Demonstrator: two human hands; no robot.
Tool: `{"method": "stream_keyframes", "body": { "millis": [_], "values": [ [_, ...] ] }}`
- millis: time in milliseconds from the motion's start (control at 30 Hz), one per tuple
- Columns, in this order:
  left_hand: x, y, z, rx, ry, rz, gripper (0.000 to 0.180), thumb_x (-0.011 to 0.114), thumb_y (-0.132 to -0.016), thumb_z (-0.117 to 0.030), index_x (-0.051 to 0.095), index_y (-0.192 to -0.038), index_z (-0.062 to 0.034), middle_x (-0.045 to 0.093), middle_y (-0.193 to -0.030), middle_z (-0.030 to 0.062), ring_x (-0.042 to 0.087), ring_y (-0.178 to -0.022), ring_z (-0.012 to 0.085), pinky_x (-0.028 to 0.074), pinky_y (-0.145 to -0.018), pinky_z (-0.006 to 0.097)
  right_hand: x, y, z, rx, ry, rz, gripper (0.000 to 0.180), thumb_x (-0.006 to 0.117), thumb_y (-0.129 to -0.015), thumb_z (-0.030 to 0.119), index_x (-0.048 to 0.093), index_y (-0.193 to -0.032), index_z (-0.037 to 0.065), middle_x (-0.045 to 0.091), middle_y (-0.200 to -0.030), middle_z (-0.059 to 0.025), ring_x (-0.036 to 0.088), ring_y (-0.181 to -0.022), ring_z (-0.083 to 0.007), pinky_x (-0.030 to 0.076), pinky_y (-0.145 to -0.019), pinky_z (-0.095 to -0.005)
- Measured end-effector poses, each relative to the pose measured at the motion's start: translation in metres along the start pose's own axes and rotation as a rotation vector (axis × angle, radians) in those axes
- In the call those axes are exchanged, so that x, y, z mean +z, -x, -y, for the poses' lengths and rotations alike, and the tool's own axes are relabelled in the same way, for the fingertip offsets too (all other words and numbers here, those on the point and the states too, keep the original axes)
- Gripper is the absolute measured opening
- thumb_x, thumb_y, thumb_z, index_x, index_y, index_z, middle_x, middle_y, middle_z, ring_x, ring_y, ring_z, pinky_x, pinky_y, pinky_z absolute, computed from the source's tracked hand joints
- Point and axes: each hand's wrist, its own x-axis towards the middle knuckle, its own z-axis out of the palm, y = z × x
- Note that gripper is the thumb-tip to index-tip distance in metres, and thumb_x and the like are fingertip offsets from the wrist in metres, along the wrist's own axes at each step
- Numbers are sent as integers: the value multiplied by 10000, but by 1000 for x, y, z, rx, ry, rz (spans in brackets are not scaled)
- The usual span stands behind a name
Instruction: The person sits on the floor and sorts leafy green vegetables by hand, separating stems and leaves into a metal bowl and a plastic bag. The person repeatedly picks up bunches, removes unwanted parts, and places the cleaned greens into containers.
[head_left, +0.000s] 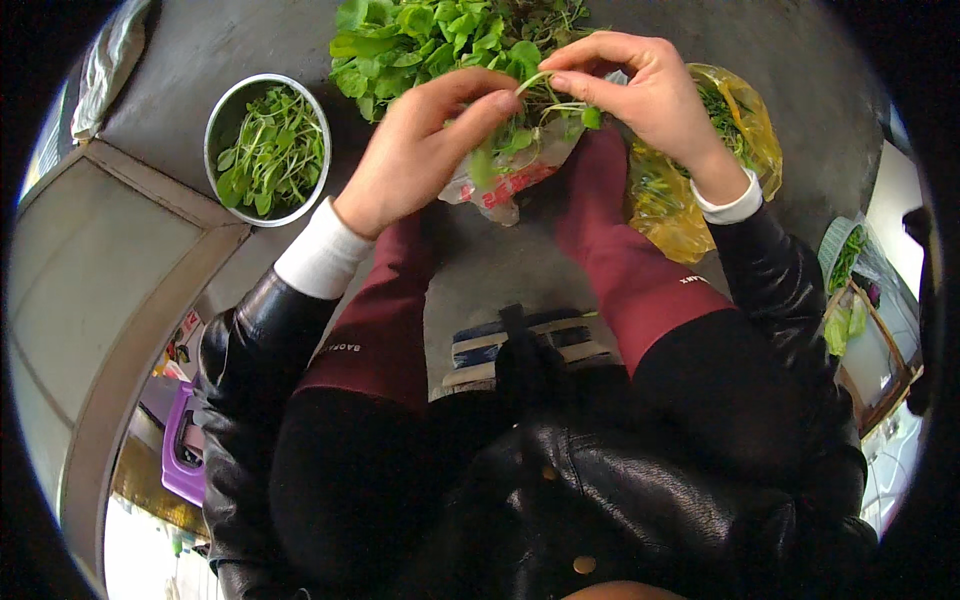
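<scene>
Between my two hands stretches a thin pale-green stem of a leafy vegetable (533,83). The thumb and fingertips of my left hand (425,140) pinch one end of it. At the other end, my right hand (650,98) pinches it too. Small green leaves hang below the right fingers, and a blurred green bit shows under the left ones. Behind the hands lies a big heap of leafy greens (410,45), with darker, rootlike strands at its right. A clear plastic bag with red print (510,185) sits beneath my hands.
At the left stands a round metal bowl (322,160) holding picked greens. A yellow plastic bag (765,135) with more greens lies right of my legs. A light basket (835,240) with vegetables is at the far right. Left are a framed panel (90,270) and a purple plastic item (180,455).
</scene>
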Motion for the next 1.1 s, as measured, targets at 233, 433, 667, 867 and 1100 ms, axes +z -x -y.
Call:
{"method": "stream_keyframes", "body": {
  "millis": [233, 433, 667, 867, 1100],
  "values": [
    [4, -1, 8, -7, -123, -28, 171, 574, -1008, -170, 632, -971, -13, 654, -845, 60, 630, -789, 154, 499, -716, 305, 17, -5, -2, -89, -28, 130, 127, 723, -902, 101, 751, -963, -6, 714, -877, -29, 646, -821, -98, 495, -735, -242],
    [-32, -2, 9, 20, -365, -480, 149, 572, -980, -158, 645, -977, -28, 667, -770, 115, 650, -634, 197, 502, -589, 326, 24, 8, -21, 276, -613, 123, 182, 674, -966, 193, 736, -1059, 50, 716, -926, -19, 671, -871, -120, 533, -777, -265],
    [0, 19, 8, -369, 287, -156, 216, 549, -1043, -292, 601, -1036, -83, 547, -778, -38, 385, -556, 17, 320, -477, 192, 36, 12, -23, 382, -1014, 79, 162, 591, -1021, 198, 630, -1123, 79, 694, -1017, -38, 681, -957, -145, 554, -844, -298],
    [16, 18, 5, -566, 655, -2, 300, 603, -1017, -298, 631, -1178, -47, 713, -972, 20, 336, -512, 12, 331, -480, 186, 57, 11, -20, 179, -923, -114, 140, 603, -1008, 135, 626, -1101, 33, 681, -1027, -59, 673, -975, -145, 535, -897, -298],
    [19, 18, 27, -567, 909, -194, 167, 615, -1014, -208, 630, -1132, -92, 675, -1017, -16, 336, -541, 15, 300, -485, 184, 62, 14, -16, 160, -1012, 44, 151, 619, -992, 96, 650, -1120, 22, 689, -1028, -59, 654, -1020, -134, 509, -942, -281]
  ]
}}
